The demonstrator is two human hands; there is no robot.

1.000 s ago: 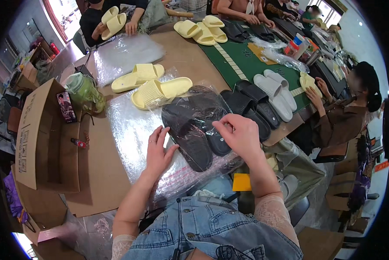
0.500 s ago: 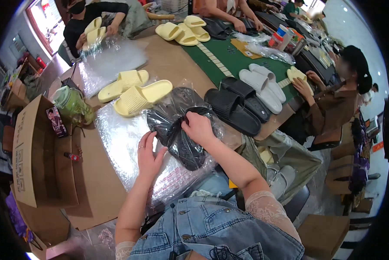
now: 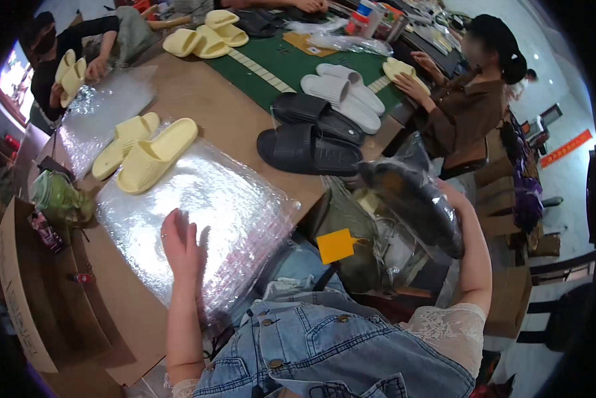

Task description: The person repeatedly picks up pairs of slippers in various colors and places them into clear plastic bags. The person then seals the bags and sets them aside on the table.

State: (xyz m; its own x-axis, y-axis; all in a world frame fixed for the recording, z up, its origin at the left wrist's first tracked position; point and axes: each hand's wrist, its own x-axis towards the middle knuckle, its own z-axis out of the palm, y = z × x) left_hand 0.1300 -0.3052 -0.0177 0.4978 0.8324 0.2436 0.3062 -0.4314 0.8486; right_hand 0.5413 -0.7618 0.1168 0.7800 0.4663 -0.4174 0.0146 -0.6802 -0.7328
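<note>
Left hand (image 3: 182,249) on plastic sheet (image 3: 225,199); bagged slippers (image 3: 414,196) off the table's (image 3: 231,119) right.

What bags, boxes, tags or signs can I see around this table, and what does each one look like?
Bagged dark slippers: in the right hand, off the table's right edge; crinkled clear plastic.
Stack of clear bags: flat and shiny on the table, under the left hand.
Cardboard box: far left, brown, open.
Yellow tag: square, below the table edge.
Orange-red sign: far right, a long strip.

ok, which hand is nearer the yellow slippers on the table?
Left. The left hand lies flat on the bubble wrap just below the yellow slippers; the right hand, holding the bagged black slippers, is off the table's right edge.
</note>
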